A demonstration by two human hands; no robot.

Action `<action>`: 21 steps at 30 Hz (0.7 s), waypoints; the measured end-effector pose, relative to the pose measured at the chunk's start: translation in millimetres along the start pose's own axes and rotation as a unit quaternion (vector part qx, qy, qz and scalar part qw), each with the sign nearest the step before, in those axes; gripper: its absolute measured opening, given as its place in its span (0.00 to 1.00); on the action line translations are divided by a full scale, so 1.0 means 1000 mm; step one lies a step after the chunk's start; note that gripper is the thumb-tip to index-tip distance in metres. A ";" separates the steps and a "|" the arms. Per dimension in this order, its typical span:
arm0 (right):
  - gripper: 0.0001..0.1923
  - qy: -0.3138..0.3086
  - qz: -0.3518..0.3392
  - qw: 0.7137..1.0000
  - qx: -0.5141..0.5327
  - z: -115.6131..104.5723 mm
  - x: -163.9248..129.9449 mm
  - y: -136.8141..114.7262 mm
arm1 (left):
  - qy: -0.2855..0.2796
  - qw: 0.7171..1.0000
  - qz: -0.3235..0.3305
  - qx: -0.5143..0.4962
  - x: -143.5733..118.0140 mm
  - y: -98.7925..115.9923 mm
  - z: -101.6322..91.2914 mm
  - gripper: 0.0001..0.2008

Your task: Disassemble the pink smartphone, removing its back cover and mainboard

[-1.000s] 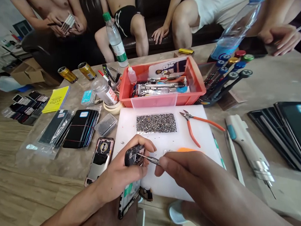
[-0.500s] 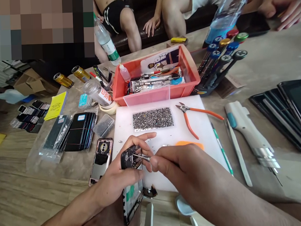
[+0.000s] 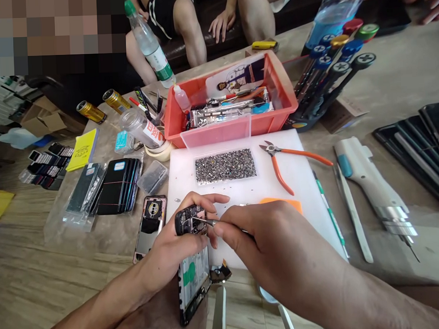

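My left hand (image 3: 172, 247) is closed around the upper part of an opened smartphone (image 3: 194, 275), tilted up on edge, with its circuit board and battery exposed. In my right hand (image 3: 265, 230) is a thin pointed metal tool (image 3: 207, 222), pinched between thumb and fingers. Its fine tip reaches the board near the phone's top end; whether it is a pry tool or tweezers I cannot tell. A small dark flex part (image 3: 221, 271) hangs beside the phone. Left of my hands lies a pink-edged phone back (image 3: 150, 229). Behind them, a clear tray of tiny screws (image 3: 225, 165) rests on the white mat (image 3: 184, 185).
Orange-handled cutters (image 3: 282, 162) lie on the mat. To the right are tweezers (image 3: 354, 212), a white electric screwdriver (image 3: 375, 188) and stacked phones (image 3: 420, 148). A red tool bin (image 3: 232, 128) and a screwdriver rack (image 3: 332, 84) stand behind. Other people sit beyond the table.
The view has shifted slightly, so the table items sit a little differently in it. Both hands keep their holds, and the tool tip stays at the phone's upper board.
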State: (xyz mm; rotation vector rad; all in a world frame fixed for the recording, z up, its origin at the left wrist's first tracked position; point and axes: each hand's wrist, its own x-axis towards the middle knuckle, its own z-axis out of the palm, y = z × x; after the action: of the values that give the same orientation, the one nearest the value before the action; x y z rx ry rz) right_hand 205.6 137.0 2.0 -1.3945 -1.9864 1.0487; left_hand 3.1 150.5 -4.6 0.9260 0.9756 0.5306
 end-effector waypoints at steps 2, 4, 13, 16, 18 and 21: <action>0.16 0.001 -0.007 1.000 -0.008 0.002 0.000 0.001 | 0.009 1.000 -0.009 -0.001 0.000 0.001 0.000 0.13; 0.16 0.015 -0.025 0.999 -0.013 0.005 0.000 0.002 | 0.022 0.999 -0.024 0.001 -0.001 0.002 0.001 0.14; 0.09 0.076 -0.084 0.993 -0.030 0.013 -0.001 0.007 | 0.028 0.999 -0.031 -0.016 -0.001 0.000 -0.001 0.16; 0.08 0.074 -0.094 0.992 -0.026 0.013 -0.001 0.008 | 0.027 0.999 -0.032 -0.015 -0.001 0.000 -0.001 0.15; 0.08 0.071 -0.100 0.992 -0.031 0.013 -0.001 0.009 | 0.034 0.998 -0.054 -0.019 -0.002 0.000 0.000 0.14; 0.09 0.073 -0.117 0.990 -0.037 0.012 -0.001 0.009 | 0.046 0.997 -0.061 -0.033 -0.002 -0.001 0.000 0.13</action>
State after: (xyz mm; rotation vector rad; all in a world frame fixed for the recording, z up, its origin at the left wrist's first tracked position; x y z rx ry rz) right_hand 201.6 134.0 -12.3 -1.2025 -2.0385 0.7553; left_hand 1.9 148.2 -4.4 0.7834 1.0832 0.5028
